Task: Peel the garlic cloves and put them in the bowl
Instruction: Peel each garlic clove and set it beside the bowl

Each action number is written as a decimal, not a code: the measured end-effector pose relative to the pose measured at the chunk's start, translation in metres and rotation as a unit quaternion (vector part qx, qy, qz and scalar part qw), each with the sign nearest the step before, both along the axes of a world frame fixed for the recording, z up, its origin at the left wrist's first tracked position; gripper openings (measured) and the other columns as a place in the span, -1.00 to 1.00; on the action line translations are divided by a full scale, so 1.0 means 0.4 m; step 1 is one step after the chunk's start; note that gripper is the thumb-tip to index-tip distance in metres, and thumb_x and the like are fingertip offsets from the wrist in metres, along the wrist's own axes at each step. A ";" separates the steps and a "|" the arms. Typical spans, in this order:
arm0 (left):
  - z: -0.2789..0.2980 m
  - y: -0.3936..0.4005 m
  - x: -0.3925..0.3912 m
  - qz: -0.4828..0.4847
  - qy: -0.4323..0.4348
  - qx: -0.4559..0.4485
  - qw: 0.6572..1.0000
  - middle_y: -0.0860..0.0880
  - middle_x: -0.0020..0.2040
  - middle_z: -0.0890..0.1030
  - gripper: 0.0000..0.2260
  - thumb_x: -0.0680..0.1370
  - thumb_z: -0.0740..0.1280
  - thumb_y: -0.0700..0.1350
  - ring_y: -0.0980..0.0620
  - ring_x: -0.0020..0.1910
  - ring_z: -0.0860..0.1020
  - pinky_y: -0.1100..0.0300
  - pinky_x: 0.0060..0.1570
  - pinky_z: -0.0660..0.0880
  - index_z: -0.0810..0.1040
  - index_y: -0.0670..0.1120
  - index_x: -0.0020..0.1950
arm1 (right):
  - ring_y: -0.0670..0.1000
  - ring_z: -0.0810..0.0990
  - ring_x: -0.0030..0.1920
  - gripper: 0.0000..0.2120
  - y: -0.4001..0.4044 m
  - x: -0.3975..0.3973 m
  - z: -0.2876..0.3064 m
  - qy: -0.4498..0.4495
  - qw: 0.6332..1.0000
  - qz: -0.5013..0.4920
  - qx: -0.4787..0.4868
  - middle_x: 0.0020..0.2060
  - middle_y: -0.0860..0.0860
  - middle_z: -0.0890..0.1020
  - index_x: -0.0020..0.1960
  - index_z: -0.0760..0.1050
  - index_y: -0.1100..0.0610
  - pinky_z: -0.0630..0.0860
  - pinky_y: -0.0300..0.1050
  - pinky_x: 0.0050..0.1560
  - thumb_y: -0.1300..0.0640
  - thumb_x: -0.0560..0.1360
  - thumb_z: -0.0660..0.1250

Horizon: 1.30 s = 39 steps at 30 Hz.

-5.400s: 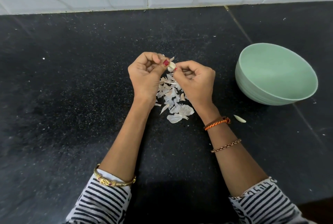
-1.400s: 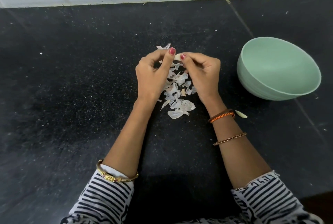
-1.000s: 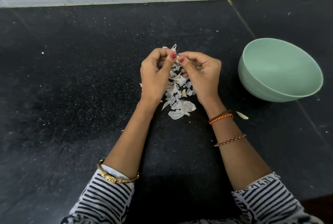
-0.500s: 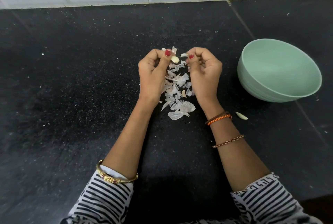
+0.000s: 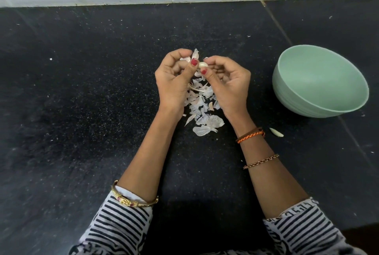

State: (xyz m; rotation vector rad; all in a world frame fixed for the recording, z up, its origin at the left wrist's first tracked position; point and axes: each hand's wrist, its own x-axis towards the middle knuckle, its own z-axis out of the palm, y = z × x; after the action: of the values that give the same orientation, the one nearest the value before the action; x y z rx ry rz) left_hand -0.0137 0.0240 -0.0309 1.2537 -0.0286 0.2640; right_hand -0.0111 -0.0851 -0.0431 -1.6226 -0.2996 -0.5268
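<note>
Bowl (image 5: pixel 320 82) stands right of the peel pile (image 5: pixel 202 107); loose clove (image 5: pixel 276 132) lies just before it.

Both hands are raised just above the black counter (image 5: pixel 82 94), the left hand (image 5: pixel 174 82) and right hand (image 5: pixel 229 84) meeting at the fingertips around one pale garlic clove (image 5: pixel 203 64), with a flake of skin sticking up behind the left thumb. Under the hands lies a loose heap of papery peels (image 5: pixel 202 111), and a single clove (image 5: pixel 276 132) lies on the counter by the right wrist. The mint-green bowl (image 5: pixel 297 99) stands to the right, well apart from the hands.
</note>
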 end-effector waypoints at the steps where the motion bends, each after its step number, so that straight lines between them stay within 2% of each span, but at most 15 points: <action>1: 0.004 -0.001 -0.001 0.000 0.012 -0.011 1.000 0.12 -0.44 0.55 -0.86 0.51 0.31 -0.35 0.23 -0.42 0.47 0.37 -0.34 0.43 0.50 -0.11 -0.08 | -0.08 0.59 -0.19 -0.82 0.000 0.001 -0.001 -0.003 1.000 -0.003 0.000 -0.20 -0.06 0.61 -0.02 0.54 0.15 0.56 -0.19 -0.15 0.31 0.41 0.41; 6: 0.008 0.006 0.004 0.051 0.033 -0.002 0.998 0.07 -0.46 0.51 -0.87 0.56 0.22 -0.33 0.21 -0.48 0.43 0.37 -0.42 0.38 0.50 -0.13 -0.04 | -0.14 0.54 -0.22 -0.63 0.001 0.002 -0.003 -0.025 1.000 -0.008 -0.002 -0.25 -0.05 0.57 0.21 0.42 0.13 0.51 -0.26 -0.18 0.37 0.45 0.34; 10: -0.003 0.011 -0.003 0.084 0.010 0.098 0.992 0.07 -0.55 0.40 -0.91 0.56 0.26 -0.24 0.17 -0.58 0.29 0.36 -0.49 0.31 0.56 -0.12 -0.03 | -0.13 0.53 -0.13 -0.76 -0.008 0.000 -0.006 -0.039 0.997 -0.052 -0.031 -0.14 0.00 0.57 0.13 0.51 0.20 0.48 -0.32 -0.09 0.35 0.48 0.31; 12: -0.006 0.011 -0.006 0.081 -0.005 0.136 0.987 0.12 -0.57 0.41 -0.92 0.55 0.31 -0.17 0.19 -0.58 0.33 0.29 -0.46 0.36 0.60 -0.08 -0.05 | -0.09 0.54 -0.19 -0.72 -0.009 -0.003 -0.001 -0.038 0.997 -0.064 -0.017 -0.19 -0.03 0.57 0.11 0.46 0.12 0.48 -0.30 -0.14 0.34 0.44 0.35; 15: -0.003 0.015 -0.004 0.050 -0.039 0.139 0.988 0.12 -0.40 0.58 -0.91 0.51 0.33 -0.17 0.14 -0.38 0.52 0.18 -0.25 0.49 0.63 -0.09 -0.06 | -0.08 0.56 -0.24 -0.60 -0.008 -0.006 0.008 -0.039 0.996 -0.073 -0.011 -0.24 -0.07 0.59 0.08 0.33 0.02 0.48 -0.26 -0.16 0.35 0.40 0.39; 18: -0.007 0.017 0.000 0.010 -0.052 0.132 0.990 0.12 -0.26 0.65 -0.92 0.49 0.36 -0.19 0.08 -0.22 0.57 0.19 -0.12 0.52 0.65 -0.08 -0.08 | -0.07 0.62 -0.20 -0.62 -0.013 -0.008 0.010 -0.051 0.995 -0.081 -0.031 -0.22 -0.10 0.61 0.01 0.37 -0.02 0.53 -0.19 -0.12 0.34 0.37 0.42; 22: -0.013 0.016 0.001 -0.024 -0.088 0.149 0.985 0.14 -0.25 0.65 -0.93 0.48 0.37 -0.15 0.04 -0.21 0.55 0.13 -0.13 0.52 0.63 -0.01 -0.12 | -0.13 0.64 -0.12 -0.76 -0.012 -0.009 0.007 -0.061 0.995 -0.069 -0.037 -0.17 -0.11 0.60 -0.06 0.49 0.15 0.56 -0.21 -0.09 0.38 0.36 0.43; 26: -0.021 0.009 0.002 0.002 -0.092 0.165 0.982 0.09 -0.21 0.64 -0.90 0.48 0.36 -0.19 0.02 -0.20 0.56 0.10 -0.12 0.52 0.62 -0.02 -0.07 | -0.13 0.65 -0.08 -0.67 -0.011 -0.013 0.011 -0.020 0.999 -0.039 0.014 -0.12 -0.06 0.62 0.03 0.47 0.12 0.57 -0.22 -0.04 0.41 0.37 0.42; 28: -0.024 0.010 0.004 0.024 -0.109 0.188 0.976 0.05 -0.16 0.63 -0.89 0.49 0.35 -0.20 0.05 -0.16 0.58 0.12 -0.09 0.53 0.61 -0.08 -0.01 | -0.11 0.65 -0.07 -0.64 -0.008 -0.016 0.013 0.008 0.999 -0.015 0.047 -0.09 0.04 0.63 0.09 0.44 0.15 0.56 -0.23 -0.02 0.41 0.38 0.41; 30: -0.027 0.015 0.008 0.041 -0.125 0.208 0.969 0.07 -0.14 0.63 -0.87 0.50 0.34 -0.22 0.16 -0.13 0.58 0.24 -0.08 0.51 0.60 -0.10 0.02 | -0.08 0.65 -0.05 -0.64 -0.002 -0.019 0.014 0.031 0.997 0.002 0.076 -0.04 0.13 0.62 0.14 0.43 0.21 0.56 -0.23 -0.01 0.43 0.40 0.38; 33: -0.030 0.019 0.009 0.053 -0.151 0.262 0.952 0.06 -0.12 0.62 -0.85 0.51 0.32 -0.25 0.21 -0.14 0.57 0.33 -0.11 0.46 0.63 -0.14 0.03 | -0.06 0.64 0.00 -0.66 0.002 -0.021 0.015 0.051 0.993 0.015 0.103 0.01 0.16 0.60 0.15 0.43 0.23 0.54 -0.23 0.02 0.44 0.42 0.35; 36: -0.036 0.018 0.010 0.094 -0.187 0.331 0.920 0.09 -0.15 0.62 -0.86 0.49 0.33 -0.22 0.21 -0.20 0.53 0.30 -0.17 0.44 0.66 -0.15 -0.01 | -0.09 0.64 0.00 -0.66 -0.004 -0.018 0.017 0.061 0.992 0.016 0.106 0.00 0.12 0.60 0.15 0.45 0.22 0.54 -0.25 0.02 0.44 0.42 0.35; 39: -0.042 0.020 0.014 0.129 -0.210 0.369 0.896 0.04 -0.19 0.65 -0.86 0.48 0.33 -0.17 0.14 -0.24 0.54 0.17 -0.21 0.50 0.67 -0.16 -0.06 | -0.11 0.64 -0.01 -0.67 -0.010 -0.014 0.017 0.073 0.991 0.021 0.111 -0.05 0.07 0.62 0.15 0.46 0.23 0.54 -0.27 -0.01 0.45 0.42 0.35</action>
State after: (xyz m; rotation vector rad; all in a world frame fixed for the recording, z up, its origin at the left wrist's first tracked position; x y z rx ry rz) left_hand -0.0082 0.0321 -0.0475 1.9377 -0.3658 0.8090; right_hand -0.0168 -0.0889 -0.0361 -1.4278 -0.1595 -0.3935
